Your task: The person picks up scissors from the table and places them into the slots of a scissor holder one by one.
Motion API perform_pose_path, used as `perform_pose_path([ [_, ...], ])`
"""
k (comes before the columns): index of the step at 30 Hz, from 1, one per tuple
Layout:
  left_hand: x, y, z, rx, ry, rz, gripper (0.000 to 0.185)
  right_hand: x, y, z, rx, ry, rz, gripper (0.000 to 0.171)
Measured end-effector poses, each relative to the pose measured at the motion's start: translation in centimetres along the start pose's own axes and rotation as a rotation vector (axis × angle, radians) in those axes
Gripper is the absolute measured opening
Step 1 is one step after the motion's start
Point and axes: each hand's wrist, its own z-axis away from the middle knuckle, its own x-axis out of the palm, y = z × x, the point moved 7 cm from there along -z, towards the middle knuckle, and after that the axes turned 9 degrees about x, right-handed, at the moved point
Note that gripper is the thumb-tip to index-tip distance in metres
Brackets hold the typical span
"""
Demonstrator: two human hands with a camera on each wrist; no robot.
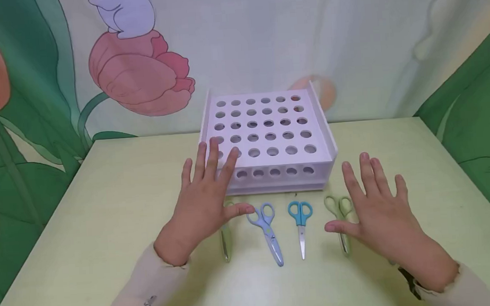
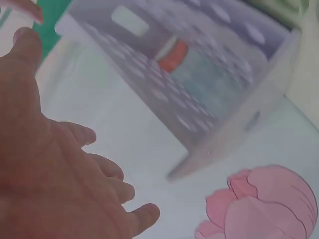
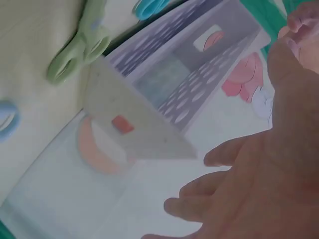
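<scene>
Four scissors: laid in a row near the front edge of the table [image 1: 104, 219], just before the white rack [image 1: 269, 137], handles toward the rack.
Left green scissors [image 1: 225, 242]: mostly hidden under the left hand [image 1: 203, 205].
Pale blue scissors [image 1: 267, 229]: just beside the left thumb, probably touching.
Blue scissors [image 1: 301, 225]: in the middle, between both hands, free.
Right green scissors [image 1: 341, 217]: partly under the right hand [image 1: 381, 214].
Left hand: released, fingers spread flat, grasping nothing.
Right hand: released also, fingers straight, grasping nothing.
Handling, as a judgement: light, stiff, smooth plastic handles, pointed blades.
Where to take hold: at the handle rings, away from the tips.
</scene>
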Motion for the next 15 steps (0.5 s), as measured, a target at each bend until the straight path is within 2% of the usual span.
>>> perform_pose_path([
  [7, -1.3, -3.6, -1.2, -0.048, 0.065, 0.067, 0.131, -0.3, 2.0, -0.4, -0.019, -0.028, -0.058, 0.122],
  [11, -1.4, -6.0, -2.2, -0.050, 0.090, 0.126, 0.137, -0.3, 3.7, -0.3, -0.015, -0.025, -0.092, 0.119],
  [15, -0.8, -7.9, -3.1, -0.044, 0.106, 0.221, 0.137, 0.3, 5.8, 0.1, -0.004, -0.044, -0.184, 0.116],
])
